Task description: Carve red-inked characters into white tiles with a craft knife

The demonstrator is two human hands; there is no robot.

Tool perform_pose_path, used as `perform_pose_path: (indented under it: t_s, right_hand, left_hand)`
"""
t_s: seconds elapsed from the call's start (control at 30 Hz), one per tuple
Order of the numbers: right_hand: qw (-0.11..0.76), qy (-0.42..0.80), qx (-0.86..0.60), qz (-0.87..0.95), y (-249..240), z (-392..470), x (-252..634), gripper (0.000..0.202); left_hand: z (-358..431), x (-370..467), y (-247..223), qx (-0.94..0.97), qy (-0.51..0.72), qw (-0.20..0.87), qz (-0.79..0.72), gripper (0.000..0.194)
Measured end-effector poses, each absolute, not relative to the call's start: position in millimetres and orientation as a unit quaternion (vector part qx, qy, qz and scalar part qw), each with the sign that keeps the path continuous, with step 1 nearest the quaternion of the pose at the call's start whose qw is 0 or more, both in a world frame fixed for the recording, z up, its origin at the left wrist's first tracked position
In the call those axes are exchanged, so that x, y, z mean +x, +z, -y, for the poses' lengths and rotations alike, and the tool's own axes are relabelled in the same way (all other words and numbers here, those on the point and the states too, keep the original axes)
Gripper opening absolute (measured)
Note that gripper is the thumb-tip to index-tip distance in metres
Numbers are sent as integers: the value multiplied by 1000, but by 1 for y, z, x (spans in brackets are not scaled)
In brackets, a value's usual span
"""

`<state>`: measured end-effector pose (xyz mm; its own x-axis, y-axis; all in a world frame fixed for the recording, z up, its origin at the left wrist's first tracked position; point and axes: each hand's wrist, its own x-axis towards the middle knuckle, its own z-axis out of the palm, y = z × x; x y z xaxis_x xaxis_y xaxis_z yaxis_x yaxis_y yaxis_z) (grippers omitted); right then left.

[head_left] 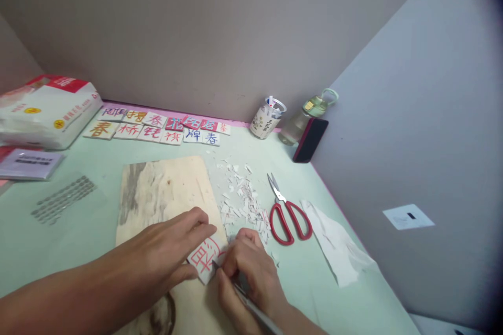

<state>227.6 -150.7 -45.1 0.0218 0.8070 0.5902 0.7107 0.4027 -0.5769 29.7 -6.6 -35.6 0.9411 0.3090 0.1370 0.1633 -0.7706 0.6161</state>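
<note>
My left hand (173, 246) holds a small white tile (205, 264) by its edges, thumb on the near side and fingers on the far side. A red character is drawn on the tile, which rests on a wooden board (168, 188). In my right hand (249, 272) is a slim craft knife (257, 311), gripped like a pen. Its tip touches or nearly touches the tile's right part; the fingers partly hide the handle. White shavings (245, 193) lie scattered just beyond the board's right edge.
Red-handled scissors (281, 214) and a crumpled tissue (334, 243) lie at right. Behind stand a can (265, 119), a bottle (294, 123) and a leaning phone (311, 140). Lettered tiles (151, 133) line the back; a tissue pack (51, 112) and strip sheet (65, 199) are left.
</note>
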Motion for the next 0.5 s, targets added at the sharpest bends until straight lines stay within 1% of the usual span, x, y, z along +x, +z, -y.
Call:
perform_pose_path:
  t_s: [0.2,0.4,0.5]
  right_hand:
    - [461,49,-545,698,-43,152,229,28]
    - [441,46,-544,713,-44,152,229,33]
    - [440,56,-540,716,-46,152,230,33]
  left_hand:
    - [7,30,-32,931,112,321,-134,58]
    - [7,29,-34,931,120,319,-134,65]
    - [7,29,-35,929,116,325,-132,62]
